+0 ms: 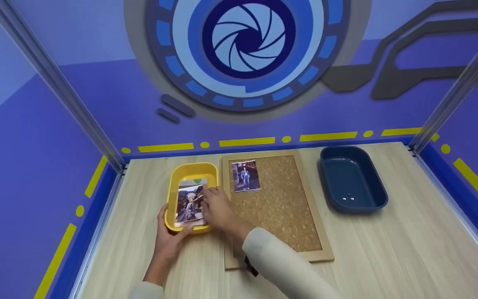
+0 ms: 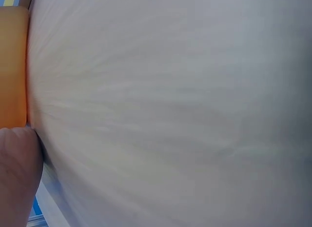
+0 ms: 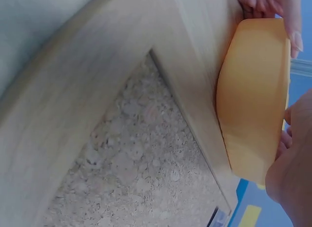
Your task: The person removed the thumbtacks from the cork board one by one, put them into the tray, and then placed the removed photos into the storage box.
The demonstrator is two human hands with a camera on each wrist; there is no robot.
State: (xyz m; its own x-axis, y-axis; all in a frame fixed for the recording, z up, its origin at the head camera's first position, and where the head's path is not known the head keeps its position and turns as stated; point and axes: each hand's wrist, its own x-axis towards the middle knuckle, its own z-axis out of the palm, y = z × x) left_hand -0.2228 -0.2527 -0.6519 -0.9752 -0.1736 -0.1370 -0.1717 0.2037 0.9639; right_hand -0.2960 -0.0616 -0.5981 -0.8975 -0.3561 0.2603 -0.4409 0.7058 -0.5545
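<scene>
A yellow plastic tray (image 1: pixel 193 167) stands left of the corkboard and holds a small pile of photos. The top photo (image 1: pixel 190 203) shows a figure in pale headwear; another print with a green patch peeks out behind it. My left hand (image 1: pixel 168 238) grips the tray's near left corner, thumb over the near rim and fingers along the left side. Over the tray's right wall reaches my right hand (image 1: pixel 219 209), its bent fingers at the photo's right edge. Whether they pinch it is hidden. In the right wrist view, both hands are at the orange-looking tray (image 3: pixel 253 97).
A wood-framed corkboard (image 1: pixel 282 207) lies mid-table under my right forearm, with one photo (image 1: pixel 245 176) at its upper left. To its right, a dark blue tray (image 1: pixel 349 178) contains several small shiny pieces (image 1: pixel 348 198). Purple panels enclose the table's back and sides.
</scene>
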